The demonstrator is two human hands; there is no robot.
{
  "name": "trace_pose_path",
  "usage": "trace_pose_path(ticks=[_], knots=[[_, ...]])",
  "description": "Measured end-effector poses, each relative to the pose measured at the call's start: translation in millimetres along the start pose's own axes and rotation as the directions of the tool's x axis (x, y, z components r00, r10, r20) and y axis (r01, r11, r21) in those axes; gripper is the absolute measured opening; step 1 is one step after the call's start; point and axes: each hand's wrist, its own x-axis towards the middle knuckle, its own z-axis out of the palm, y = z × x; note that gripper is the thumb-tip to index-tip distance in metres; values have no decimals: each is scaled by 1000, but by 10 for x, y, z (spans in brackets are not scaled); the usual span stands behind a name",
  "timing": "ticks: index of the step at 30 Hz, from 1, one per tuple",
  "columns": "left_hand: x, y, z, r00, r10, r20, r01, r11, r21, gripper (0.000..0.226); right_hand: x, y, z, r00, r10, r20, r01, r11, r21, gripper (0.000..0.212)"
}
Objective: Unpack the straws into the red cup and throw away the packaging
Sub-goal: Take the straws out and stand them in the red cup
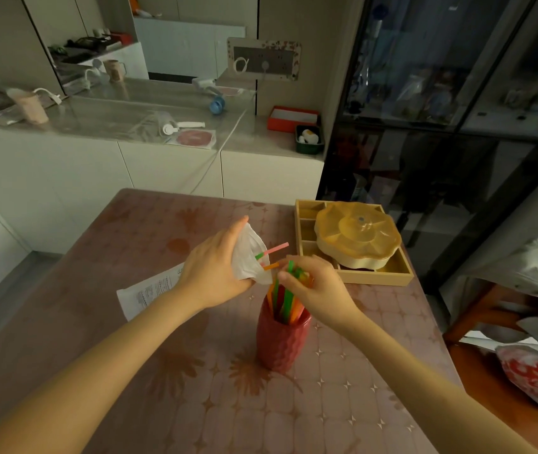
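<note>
While the left hand grips the packaging, the right hand pinches near-upright straws in the red cup.

Two bare hands were present, a left hand and a right hand, above one pink floral-patterned table. The table carried one textured red ceramic cup, one crumpled white plastic packaging bag, one flat white printed sheet or pouch, and one square tan compartment tray bearing one flower-shaped amber lidded dish. The coloured plastic straws numbered at least three outside the cup, with several more inside too overlapped to count.
</note>
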Motion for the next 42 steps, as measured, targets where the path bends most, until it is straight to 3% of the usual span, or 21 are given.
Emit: trace_pose_path(ticks=[5, 8, 10, 12, 14, 17, 20, 22, 25, 28, 31, 34, 37, 42], knots=[[0, 8, -62, 1000, -1, 19, 1, 1000, 1, 105, -18, -55, -123, 998, -34, -45, 46, 951, 305, 15], [2, 10, -101, 1000, 30, -1, -30, 1000, 7, 102, -19, -63, -90, 976, -175, -128, 184, 981, 61, 24], [5, 3, -144, 998, 55, -7, -55, 998, 29, 101, -4, -87, -67, 971, -91, -220, 117, 987, 108, 21], [29, 5, -218, 996, 86, -17, -85, 994, 63, 102, 35, -165, -90, 939, 129, -318, 8, 918, 397, 21], [106, 41, -342, 989, 141, -33, -136, 983, 122, 101, 138, -252, -130, 903, 339, -263, -61, 709, 703, 30], [322, 169, -544, 934, 355, -29, -315, 860, 402, 101, 310, -397, -112, 884, 467, 21, -168, 277, 946, 46], [530, 405, -702, 806, 568, 164, -524, 558, 644, 102, 437, -478, -51, 850, 429, 304, -272, -136, 953, 54], [620, 502, -741, 702, 636, 321, -624, 331, 708, 95, 471, -461, -1, 838, 381, 390, -254, -360, 898, 55], [696, 543, -726, 601, 650, 466, -699, 144, 701, 93, 465, -440, 74, 831, 345, 436, -227, -504, 833, 52], [741, 575, -752, 613, 610, 501, -713, 156, 683, 93, 442, -468, 101, 833, 318, 453, -227, -550, 804, 52], [740, 570, -770, 705, 551, 445, -663, 292, 689, 90, 457, -450, 106, 841, 359, 405, -181, -519, 835, 46], [670, 476, -699, 835, 462, 298, -528, 525, 667, 90, 458, -394, 69, 851, 467, 239, -81, -334, 939, 24], [565, 373, -594, 909, 402, 110, -392, 735, 554, 82, 450, -383, -65, 879, 455, 141, -65, -179, 982, 30], [448, 333, -399, 940, 341, -3, -299, 830, 470, 80, 439, -403, -134, 929, 345, 130, -136, -8, 991, 48]])
